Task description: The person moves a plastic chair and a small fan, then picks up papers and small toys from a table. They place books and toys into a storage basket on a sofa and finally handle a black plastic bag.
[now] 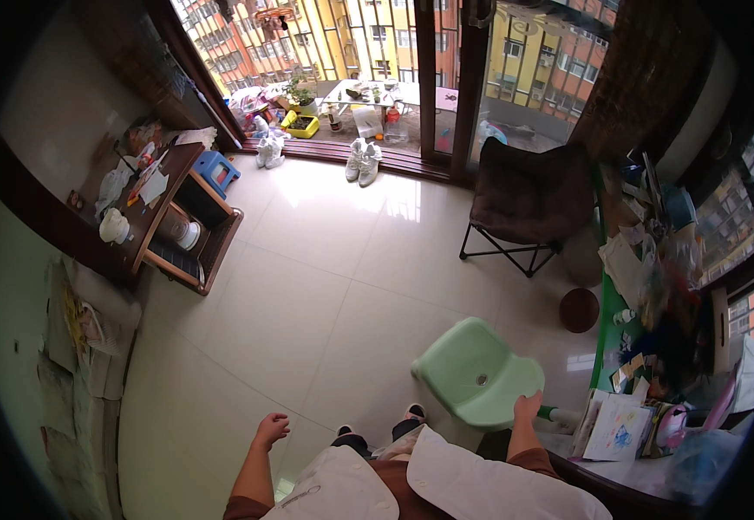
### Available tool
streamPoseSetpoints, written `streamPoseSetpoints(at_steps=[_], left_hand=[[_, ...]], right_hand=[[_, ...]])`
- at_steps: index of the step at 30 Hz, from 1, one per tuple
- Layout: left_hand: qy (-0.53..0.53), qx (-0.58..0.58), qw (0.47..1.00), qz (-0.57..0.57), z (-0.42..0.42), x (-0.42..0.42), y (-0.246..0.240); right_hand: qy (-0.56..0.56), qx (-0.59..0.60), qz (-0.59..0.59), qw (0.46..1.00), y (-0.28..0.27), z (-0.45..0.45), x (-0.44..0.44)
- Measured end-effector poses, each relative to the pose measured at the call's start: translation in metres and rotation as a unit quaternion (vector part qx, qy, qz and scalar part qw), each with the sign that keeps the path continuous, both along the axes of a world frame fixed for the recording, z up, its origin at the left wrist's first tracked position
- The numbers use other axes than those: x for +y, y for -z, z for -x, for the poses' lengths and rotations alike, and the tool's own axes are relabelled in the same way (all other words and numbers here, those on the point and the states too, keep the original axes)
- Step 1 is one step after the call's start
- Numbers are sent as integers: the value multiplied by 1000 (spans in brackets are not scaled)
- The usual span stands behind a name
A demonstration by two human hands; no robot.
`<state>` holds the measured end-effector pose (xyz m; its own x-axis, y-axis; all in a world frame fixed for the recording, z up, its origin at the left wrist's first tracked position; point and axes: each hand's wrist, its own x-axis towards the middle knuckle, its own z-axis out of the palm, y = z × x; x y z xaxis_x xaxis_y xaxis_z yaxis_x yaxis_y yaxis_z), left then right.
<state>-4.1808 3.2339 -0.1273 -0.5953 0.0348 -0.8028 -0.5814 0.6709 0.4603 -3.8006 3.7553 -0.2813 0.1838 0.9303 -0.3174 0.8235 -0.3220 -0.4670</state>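
Note:
A light green plastic chair [481, 374] stands on the tiled floor in front of me, on the right. My right hand [528, 405] touches its edge; the fingers look bent over it, though their undersides are hidden. My left hand [274, 428] hangs over the floor at the lower middle, its fingers curled loosely, with nothing seen in it. My feet in sandals show between the hands, below the chair's left side.
A dark padded folding chair [533, 195] and a brown round stool [579, 311] stand at the right, beside a cluttered green desk [601, 338]. At the left are a dark wooden table [178, 166], a blue stool [216, 170] and a sofa [107, 370]. White shoes [363, 162] stand by the balcony sill.

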Motion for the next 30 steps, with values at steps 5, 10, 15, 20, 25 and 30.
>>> streamPoseSetpoints(at_steps=[5,10,15,20,25,30], left_hand=[[-21,0,999,-40,-4,-1,13],[-64,0,997,-52,11,-14,28],[-83,-9,996,-43,54,-37,52],[-124,22,989,-82,134,-40,68],[-171,62,977,-113,199,-52,72],[-231,57,966,-105,227,-63,76]], right_hand=[[-215,222,277,910,40,63,23],[-215,253,334,882,24,160,-18],[-190,281,406,849,-13,232,-41],[-145,295,378,865,-44,298,-24],[-197,210,355,889,-65,382,-25],[-283,195,386,856,-80,456,-54]])
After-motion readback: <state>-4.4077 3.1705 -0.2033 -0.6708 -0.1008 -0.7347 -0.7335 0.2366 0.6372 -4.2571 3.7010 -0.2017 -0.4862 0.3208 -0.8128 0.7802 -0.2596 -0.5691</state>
